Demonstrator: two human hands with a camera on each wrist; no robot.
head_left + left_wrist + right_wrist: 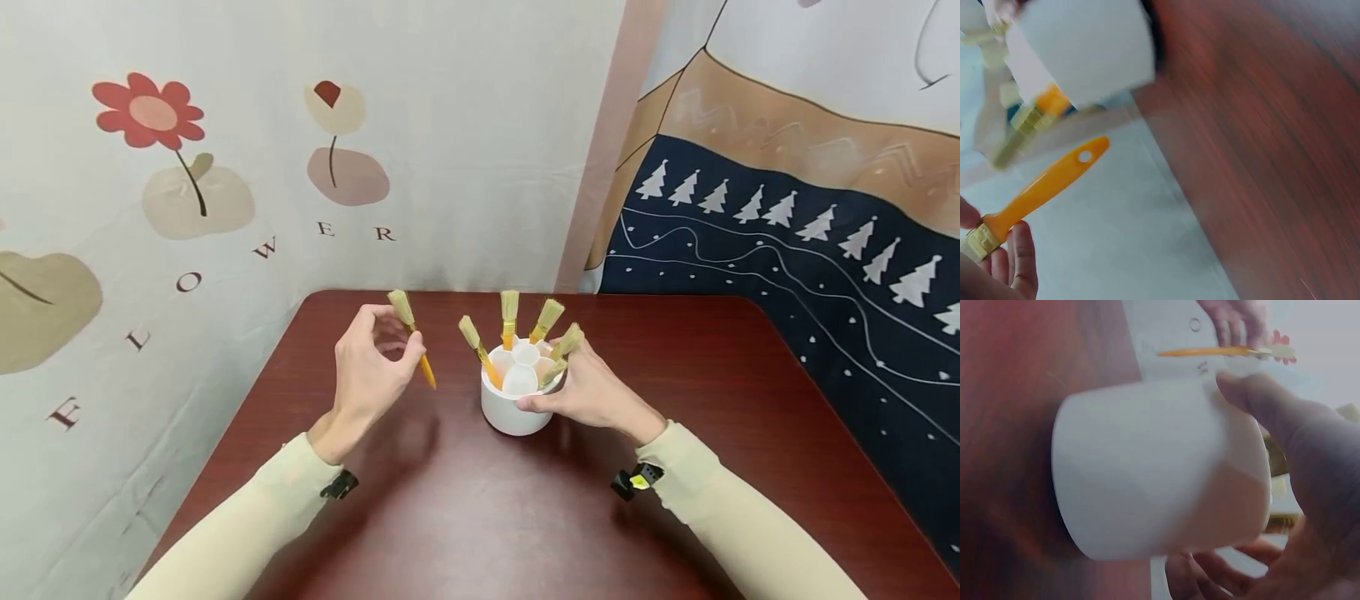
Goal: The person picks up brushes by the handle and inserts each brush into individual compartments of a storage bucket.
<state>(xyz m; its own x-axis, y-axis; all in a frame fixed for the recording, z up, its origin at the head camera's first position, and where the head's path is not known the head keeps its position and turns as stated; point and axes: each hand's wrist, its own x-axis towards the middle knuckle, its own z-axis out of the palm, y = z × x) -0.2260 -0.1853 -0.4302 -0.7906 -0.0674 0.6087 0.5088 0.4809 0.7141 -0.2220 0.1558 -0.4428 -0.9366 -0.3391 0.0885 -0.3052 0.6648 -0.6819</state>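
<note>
My left hand [367, 367] pinches a paintbrush [1047, 190] near its metal band. The brush has an orange handle with a hole at its end, which points downward, and pale bristles at the top. It is held above the table, left of a white round holder [516, 414]. My right hand [596, 387] grips the holder's right side near the rim, with the thumb at the front [1260, 400]. Several similar brushes [509, 312] stand bristles up in the holder's compartments, leaning outward. The front left compartment shows no brush in it.
The holder stands on a dark red-brown table [480, 517]. Behind the table's far edge hangs a pale cloth [465, 167] printed with flowers and letters. A dark blue cloth with white trees [750, 242] hangs at the right.
</note>
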